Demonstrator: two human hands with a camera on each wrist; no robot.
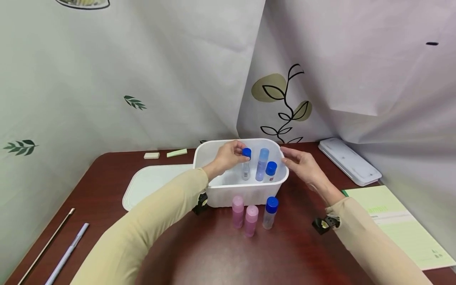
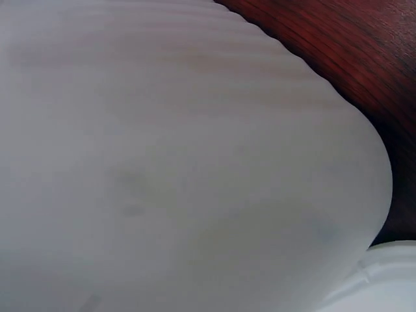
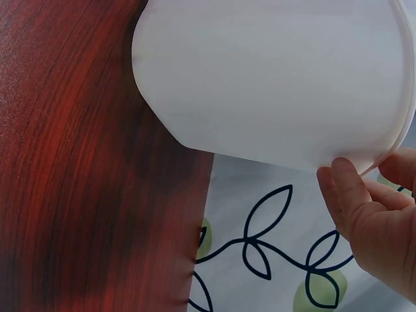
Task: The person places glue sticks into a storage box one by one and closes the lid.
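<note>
A white plastic box (image 1: pixel 228 194) stands in the middle of the table, its wall filling much of both wrist views. Over its inside, my left hand (image 1: pixel 227 157) pinches a clear glue stick (image 1: pixel 246 168) near its blue cap, holding it upright. Two more glue sticks stand in the box: a light blue one (image 1: pixel 262 164) and a blue-capped one (image 1: pixel 271 170). My right hand (image 1: pixel 303 166) grips the box's right rim between thumb and fingers, as the right wrist view shows. Before the box stand two pink sticks (image 1: pixel 238 211) (image 1: pixel 251 221) and a blue-capped clear one (image 1: pixel 270 213).
A white lid (image 1: pixel 149 182) lies left of the box, an eraser (image 1: pixel 151 155) and a pale green strip (image 1: pixel 177 152) behind it. Two thin rods (image 1: pixel 48 243) (image 1: pixel 67 253) lie at the left. A white case (image 1: pixel 349 160) and a green notebook (image 1: pixel 402 225) are at the right. Curtains hang behind.
</note>
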